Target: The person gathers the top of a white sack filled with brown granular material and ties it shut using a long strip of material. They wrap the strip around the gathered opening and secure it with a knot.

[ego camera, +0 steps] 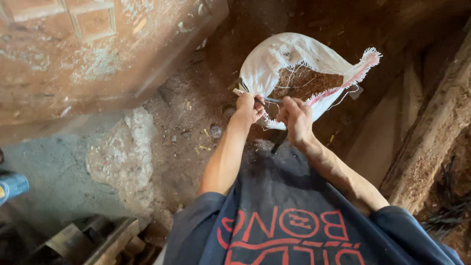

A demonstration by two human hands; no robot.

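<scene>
A white woven sack [289, 54] with a frayed pink edge stands open on the dirt floor, filled with brown chaff-like material [304, 83]. My left hand [248, 108] grips the sack's near rim together with a thin pale stick or tool. My right hand [294, 118] is closed on the same rim a little to the right, pinching a thin string or thread stretched between the two hands. A dark strap hangs down below my right hand.
A weathered brick wall [73, 54] rises at the left. A rough wooden post [431, 132] leans at the right. Broken concrete [122, 157] and scattered debris lie on the floor, wooden pieces [93, 240] at the bottom left, a blue object [12, 185] at the left edge.
</scene>
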